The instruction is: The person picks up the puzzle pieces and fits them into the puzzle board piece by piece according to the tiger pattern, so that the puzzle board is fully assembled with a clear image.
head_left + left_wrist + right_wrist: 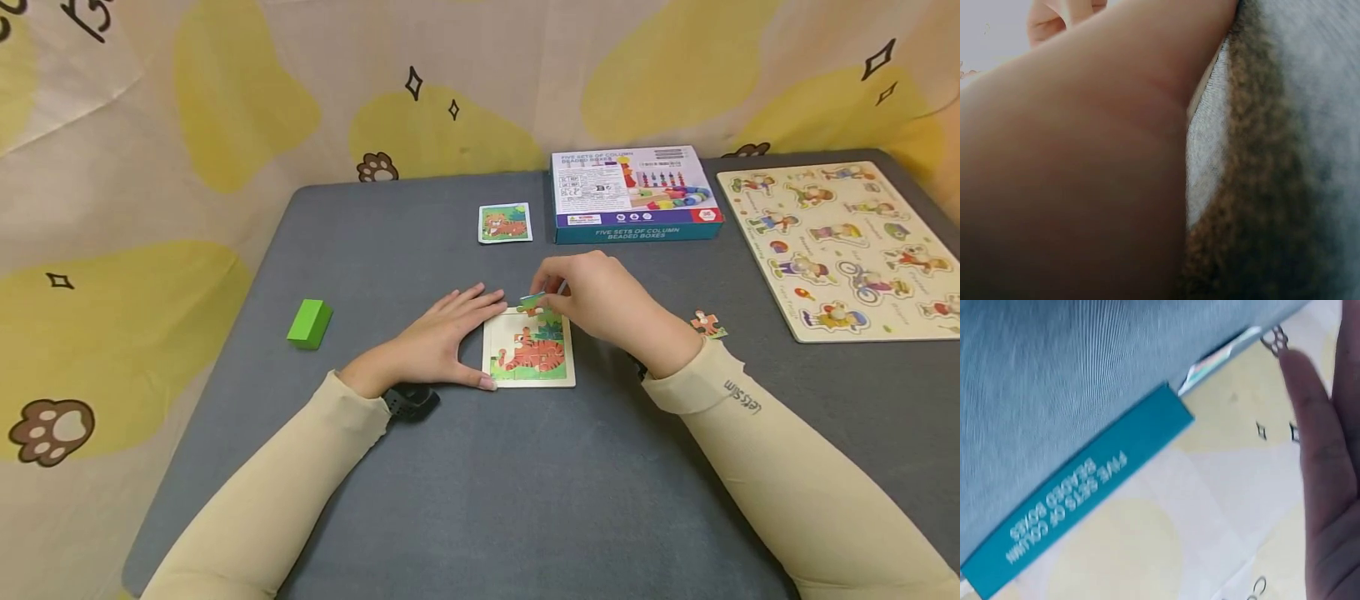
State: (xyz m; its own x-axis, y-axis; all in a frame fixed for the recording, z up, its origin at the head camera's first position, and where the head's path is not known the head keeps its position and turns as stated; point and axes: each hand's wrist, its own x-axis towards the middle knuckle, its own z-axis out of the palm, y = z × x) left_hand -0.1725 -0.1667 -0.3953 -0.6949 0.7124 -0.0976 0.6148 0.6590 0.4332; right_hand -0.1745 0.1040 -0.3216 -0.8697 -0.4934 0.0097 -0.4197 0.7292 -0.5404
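A small square jigsaw puzzle (531,358) with a tiger picture lies in a pale frame at mid-table, its upper left part bare. My left hand (447,340) rests spread beside it, fingertips and thumb touching the frame's left edge. At the top edge, my right hand (592,296) pinches a puzzle piece (532,302) between thumb and fingers. Another loose piece (707,324) lies on the table beyond the right wrist. In the left wrist view my left hand (1097,119) fills most of the picture; the right wrist view shows only a finger (1322,437) at its edge.
Behind the puzzle lie a small tiger picture card (506,223) and a flat box (637,195) labelled for beaded boxes. A large wooden peg board (847,250) lies at the right. To the left sits a green block (310,324). A patterned cloth hangs along the back.
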